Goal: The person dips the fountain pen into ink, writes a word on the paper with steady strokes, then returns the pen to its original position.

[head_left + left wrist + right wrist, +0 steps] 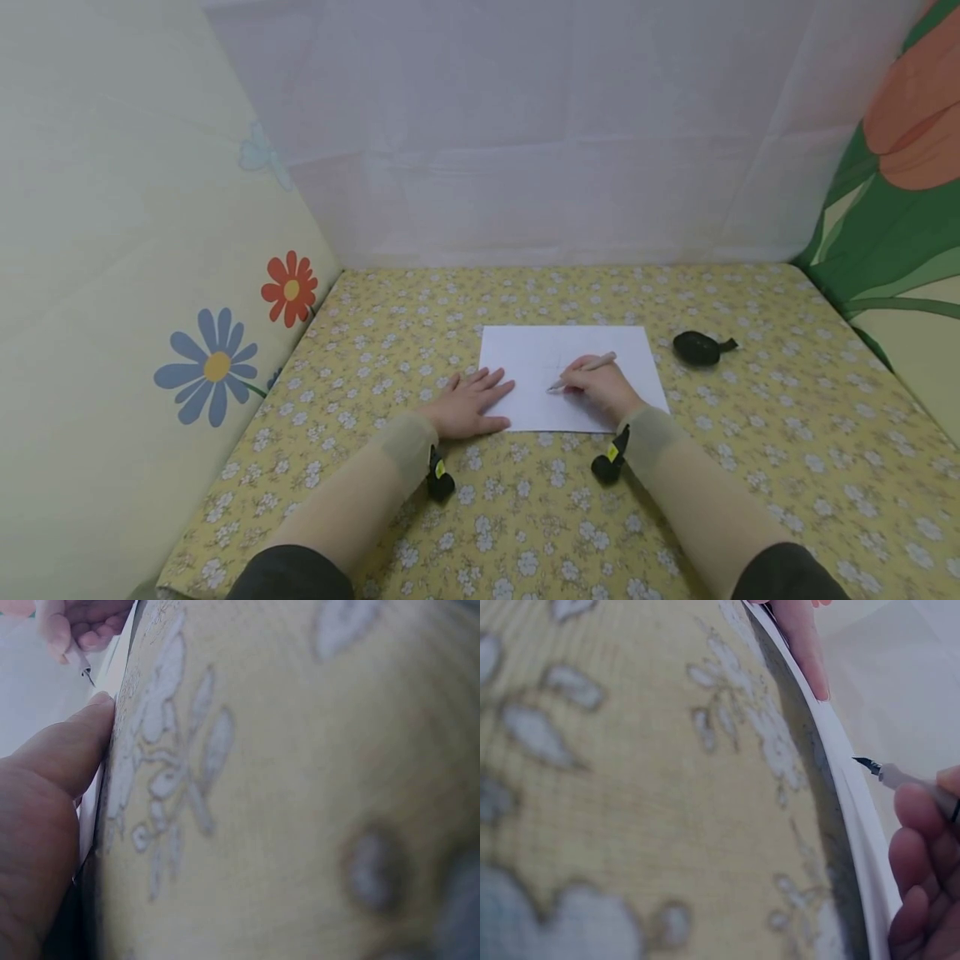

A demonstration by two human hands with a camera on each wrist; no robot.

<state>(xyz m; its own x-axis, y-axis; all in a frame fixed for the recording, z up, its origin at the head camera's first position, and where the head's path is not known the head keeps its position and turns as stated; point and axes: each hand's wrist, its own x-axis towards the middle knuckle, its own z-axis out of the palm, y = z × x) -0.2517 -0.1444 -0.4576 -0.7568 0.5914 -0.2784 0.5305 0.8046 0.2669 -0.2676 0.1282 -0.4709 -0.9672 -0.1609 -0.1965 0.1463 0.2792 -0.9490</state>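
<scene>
One pen (602, 362) is gripped by the right hand (602, 390) over white paper (525, 348); the left hand (468, 406) rests, fingers extended, on the paper's left edge. We see the paper lying on a floral cloth (525, 517).

Pale backdrop (562, 133) — yellow floral tablecloth (525, 508)

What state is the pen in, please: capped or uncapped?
Uncapped: the right wrist view shows the pen held in the right hand, its dark point bare.
</scene>
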